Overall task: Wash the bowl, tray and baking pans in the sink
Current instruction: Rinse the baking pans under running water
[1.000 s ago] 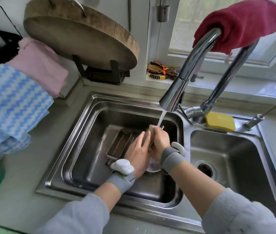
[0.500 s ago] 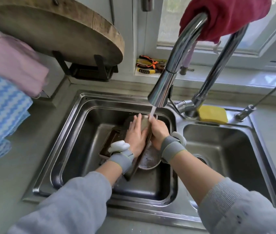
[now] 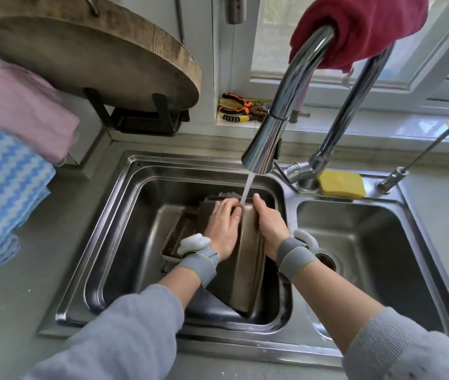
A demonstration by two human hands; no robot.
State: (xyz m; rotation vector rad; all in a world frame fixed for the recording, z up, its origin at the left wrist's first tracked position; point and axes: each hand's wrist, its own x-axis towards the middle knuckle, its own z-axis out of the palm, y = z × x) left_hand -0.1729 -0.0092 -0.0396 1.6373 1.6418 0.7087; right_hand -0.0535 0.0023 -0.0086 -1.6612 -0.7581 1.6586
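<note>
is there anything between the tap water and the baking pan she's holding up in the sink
Nothing visible. The stream falls straight from the faucet spout onto the top edge of the baking pan, between the left hand and right hand.

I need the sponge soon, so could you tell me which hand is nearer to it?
Right. The right hand holds the pan's edge below-left of the sponge; the left hand lies farther left.

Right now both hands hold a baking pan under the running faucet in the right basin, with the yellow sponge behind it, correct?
Not quite. The head view shows the baking pan, left hand and right hand in the left basin. The faucet runs; the yellow sponge sits behind the right basin.
</note>
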